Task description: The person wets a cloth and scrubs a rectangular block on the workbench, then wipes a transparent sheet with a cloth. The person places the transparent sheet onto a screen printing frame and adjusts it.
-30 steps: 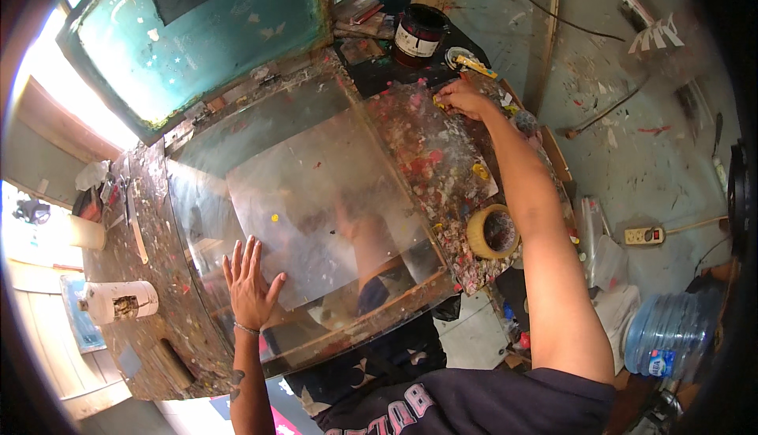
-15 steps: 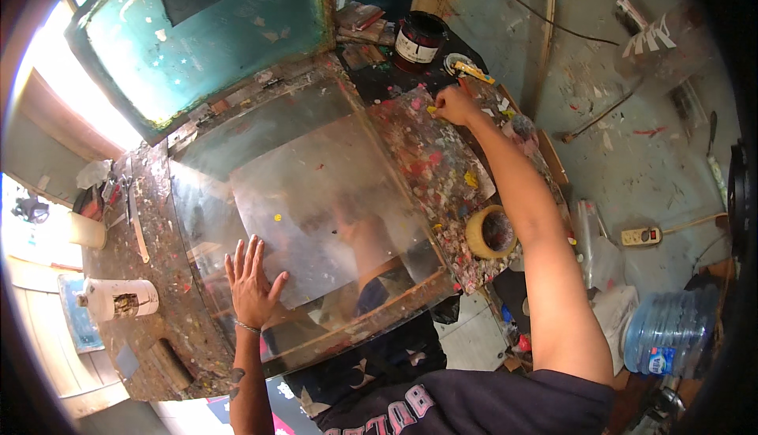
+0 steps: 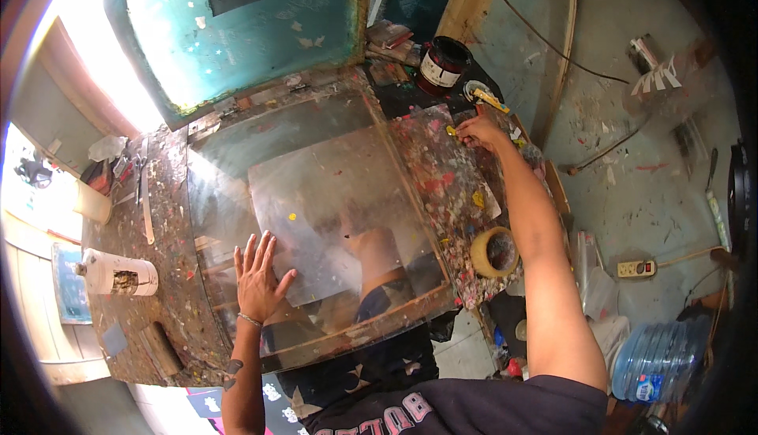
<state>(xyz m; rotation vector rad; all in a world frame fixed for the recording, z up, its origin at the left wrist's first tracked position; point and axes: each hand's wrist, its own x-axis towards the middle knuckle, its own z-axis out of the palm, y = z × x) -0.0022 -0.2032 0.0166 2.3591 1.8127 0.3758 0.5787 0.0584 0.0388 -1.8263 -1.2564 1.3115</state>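
Note:
My left hand [image 3: 259, 275] lies flat with fingers spread on a clear plastic sheet [image 3: 332, 198] that rests on the glass top [image 3: 237, 159] of a paint-spattered table. My right hand [image 3: 478, 129] reaches far out to the table's right side, its fingers pinched on a small yellow bit at the far right edge of the spattered board [image 3: 442, 174]. Whether it grips that bit I cannot tell for certain. A yellow-handled tool [image 3: 491, 100] lies just beyond that hand.
A roll of tan tape [image 3: 494, 252] sits at the table's right edge. A dark paint can [image 3: 444, 65] stands at the far right corner. A teal framed screen [image 3: 245, 24] leans at the back. A white cylinder [image 3: 118, 274] lies left. A water jug [image 3: 659, 360] stands on the floor.
My right hand has shifted slightly toward the far right corner of the spattered board. My left hand stays flat on the sheet.

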